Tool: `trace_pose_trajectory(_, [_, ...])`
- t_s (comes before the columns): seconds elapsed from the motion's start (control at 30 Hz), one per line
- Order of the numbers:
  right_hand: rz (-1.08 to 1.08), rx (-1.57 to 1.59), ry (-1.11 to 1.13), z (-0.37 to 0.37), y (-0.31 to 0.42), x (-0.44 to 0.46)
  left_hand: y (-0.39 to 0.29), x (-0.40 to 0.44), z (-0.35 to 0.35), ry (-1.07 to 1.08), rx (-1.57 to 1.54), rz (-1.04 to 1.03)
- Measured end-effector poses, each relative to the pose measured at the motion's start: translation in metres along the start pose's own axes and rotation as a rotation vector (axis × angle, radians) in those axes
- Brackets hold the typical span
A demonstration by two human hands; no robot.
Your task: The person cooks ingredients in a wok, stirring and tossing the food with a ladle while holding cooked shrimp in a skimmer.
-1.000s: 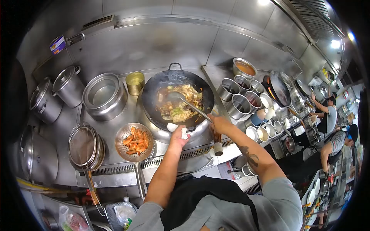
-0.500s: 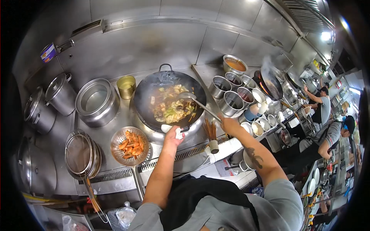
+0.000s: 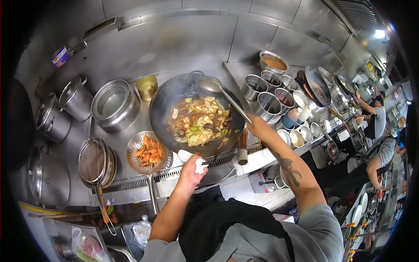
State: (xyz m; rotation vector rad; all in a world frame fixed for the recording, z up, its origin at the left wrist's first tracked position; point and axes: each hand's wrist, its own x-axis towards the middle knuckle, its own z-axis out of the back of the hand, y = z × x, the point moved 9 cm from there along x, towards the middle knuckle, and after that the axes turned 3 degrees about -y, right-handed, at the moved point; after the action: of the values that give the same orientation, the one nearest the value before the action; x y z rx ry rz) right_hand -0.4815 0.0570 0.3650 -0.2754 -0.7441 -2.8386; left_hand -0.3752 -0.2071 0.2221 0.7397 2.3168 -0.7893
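My left hand (image 3: pixel 190 173) is closed around a white cloth (image 3: pixel 200 166) at the near edge of a large black wok (image 3: pixel 160 114), where the handle sits; fingers and cloth mostly cover that handle. Cabbage pieces, dark mushroom-like bits and orange strips form a steaming stir-fry (image 3: pixel 201 124) inside. My right hand (image 3: pixel 259 127) grips the long handle of a metal ladle (image 3: pixel 209 84). Its bowl is at the far side of the wok, apart from the food. To the left of the wok, a perforated strainer (image 3: pixel 132 162) holds cooked shrimp (image 3: pixel 150 152).
Stacked mesh strainers (image 3: pixel 92 160), an open steel pot (image 3: pixel 114 124) and a yellowish can (image 3: pixel 147 87) stand left. Seasoning containers (image 3: pixel 268 105) and a bowl of orange liquid (image 3: pixel 274 62) are on the right, with a bamboo brush (image 3: pixel 242 153) nearer. Co-workers (image 3: pixel 374 114) stand farther right.
The ladle bowl has moved up and away from the food to the wok's far side. The wok has shifted and tilted toward me, and the stir-fry has spread nearer its front.
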Motion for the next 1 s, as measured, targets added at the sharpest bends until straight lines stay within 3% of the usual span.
trace_pose_trajectory(0.1, [-0.058,-0.049,0.087,-0.031,0.014,0.012,0.011,-0.013,0.0,-0.001,-0.013,-0.001])
trace_pose_trajectory(0.2, [-0.094,0.01,0.338,-0.076,0.042,0.0,0.021,-0.016,0.007,0.007,-0.042,-0.009])
trace_pose_trajectory(0.3, [0.065,0.058,0.375,-0.058,0.073,-0.037,0.025,-0.014,0.008,0.05,-0.076,0.017])
trace_pose_trajectory(0.33, [0.172,0.083,0.261,-0.043,0.077,-0.046,0.024,-0.015,0.005,0.088,-0.07,-0.005])
trace_pose_trajectory(0.47, [-0.164,-0.003,0.276,0.001,0.06,-0.048,0.027,-0.012,0.013,0.094,-0.055,-0.011])
trace_pose_trajectory(0.53, [-0.208,-0.167,0.138,-0.004,0.022,-0.036,0.026,-0.011,0.011,0.093,-0.069,0.008])
trace_pose_trajectory(0.63, [-0.285,-0.155,0.103,-0.047,0.008,-0.029,0.026,-0.012,0.01,0.08,-0.049,0.022])
trace_pose_trajectory(0.77, [-0.013,0.067,0.201,-0.056,0.088,-0.052,0.025,-0.006,0.016,0.064,-0.01,0.009])
trace_pose_trajectory(0.87, [-0.2,0.064,0.271,-0.011,0.11,-0.066,0.025,-0.004,0.023,0.058,0.001,0.007])
trace_pose_trajectory(0.97, [-0.231,-0.115,0.116,0.012,0.064,-0.061,0.021,-0.005,0.025,0.043,0.029,-0.002])
trace_pose_trajectory(1.0, [-0.32,-0.112,0.159,0.014,0.049,-0.063,0.019,-0.008,0.024,0.02,0.046,-0.002])
